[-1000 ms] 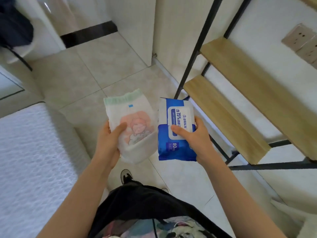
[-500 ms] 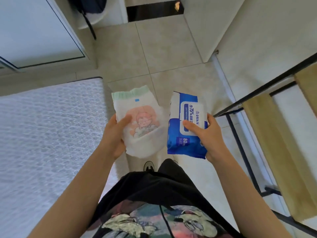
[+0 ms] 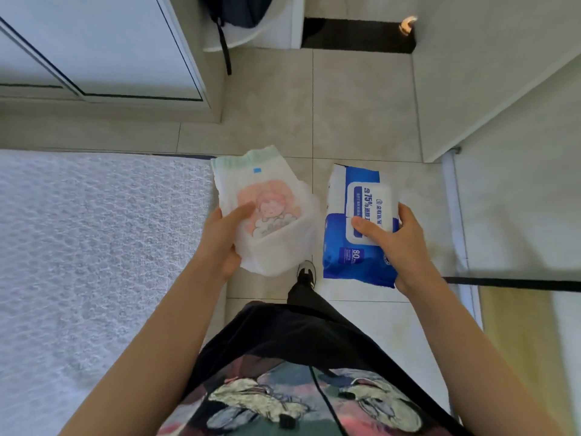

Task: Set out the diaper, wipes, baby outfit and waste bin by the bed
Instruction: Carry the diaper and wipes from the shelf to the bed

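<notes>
**Diaper and wipes held over the floor beside the bed**

Nearest the camera, a black garment with a pale cartoon print (image 3: 308, 401) is seen across the bottom of the frame, and 2 bare forearms are extended forward from it. Beyond the garment, a black trouser leg and a black shoe with white trim (image 3: 306, 273) are set on the beige tiled floor (image 3: 361, 121).

The folded white diaper with a green waistband and a pink baby print (image 3: 267, 212) is held in the left hand (image 3: 220, 243). It is gripped at its lower left edge, the thumb laid across the printed front and the remaining fingers curled underneath, out of sight. The diaper is carried in the air just beside the edge of the bed, above the floor.

The blue plastic pack of wipes with a white flip lid (image 3: 355, 221) is held in the right hand (image 3: 405, 247). The thumb is pressed on the lower part of the white lid, and the other fingers (image 3: 405, 212) are wrapped round the pack's right side. The pack is marked "80" near its lower end. The 2 items are kept side by side, near each other but apart.

To the left, the white textured bed cover (image 3: 94, 262) fills the frame. At the right edge, a light wooden shelf on a black metal frame (image 3: 515, 341) is partly seen. Farther off, a white cabinet door (image 3: 103, 48) and a dark bag with a hanging strap (image 3: 235, 11) are visible.
</notes>
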Demonstrator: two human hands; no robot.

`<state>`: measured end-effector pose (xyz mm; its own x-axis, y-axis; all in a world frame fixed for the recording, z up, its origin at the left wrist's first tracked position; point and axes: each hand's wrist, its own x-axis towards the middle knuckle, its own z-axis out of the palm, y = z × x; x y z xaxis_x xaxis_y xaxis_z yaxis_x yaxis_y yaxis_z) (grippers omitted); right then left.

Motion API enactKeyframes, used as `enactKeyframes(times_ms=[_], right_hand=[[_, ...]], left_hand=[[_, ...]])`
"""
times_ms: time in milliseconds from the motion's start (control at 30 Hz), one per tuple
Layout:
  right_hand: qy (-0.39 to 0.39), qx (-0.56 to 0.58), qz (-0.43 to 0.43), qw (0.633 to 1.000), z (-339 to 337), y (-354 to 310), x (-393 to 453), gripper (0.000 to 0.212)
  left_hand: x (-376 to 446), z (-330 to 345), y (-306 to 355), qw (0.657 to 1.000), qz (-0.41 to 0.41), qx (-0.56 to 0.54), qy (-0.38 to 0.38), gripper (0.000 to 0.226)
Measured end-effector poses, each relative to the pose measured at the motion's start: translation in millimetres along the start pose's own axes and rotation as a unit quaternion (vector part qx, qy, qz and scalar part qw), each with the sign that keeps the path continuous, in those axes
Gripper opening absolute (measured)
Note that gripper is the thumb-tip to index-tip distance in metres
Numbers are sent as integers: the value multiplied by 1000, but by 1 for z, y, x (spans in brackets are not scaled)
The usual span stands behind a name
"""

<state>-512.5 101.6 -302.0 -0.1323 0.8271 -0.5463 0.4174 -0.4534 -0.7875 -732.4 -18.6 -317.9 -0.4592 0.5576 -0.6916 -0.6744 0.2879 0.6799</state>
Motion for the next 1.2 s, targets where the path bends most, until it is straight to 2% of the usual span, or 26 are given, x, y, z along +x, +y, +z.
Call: enactKeyframes(times_ms=[200,400,733,867,1200], right_hand=[[-53,-39,-23,998,6,-61,70,66],[-101,-67,-24,992,47,-110,126,67],[-205,-116,-86,968,186,-222,214,61],[-243,-132,-109,955,240,-262,235,67],[-321,-175,-122,923,338,-334,288,63]], left_hand=[[41,27,31,998,18,-11,62,31],[83,24,67,993,15,-63,102,28],[173,-37,169,975,39,-139,166,33],[200,-62,206,965,61,-166,193,35],[249,-94,261,936,88,-244,240,38]])
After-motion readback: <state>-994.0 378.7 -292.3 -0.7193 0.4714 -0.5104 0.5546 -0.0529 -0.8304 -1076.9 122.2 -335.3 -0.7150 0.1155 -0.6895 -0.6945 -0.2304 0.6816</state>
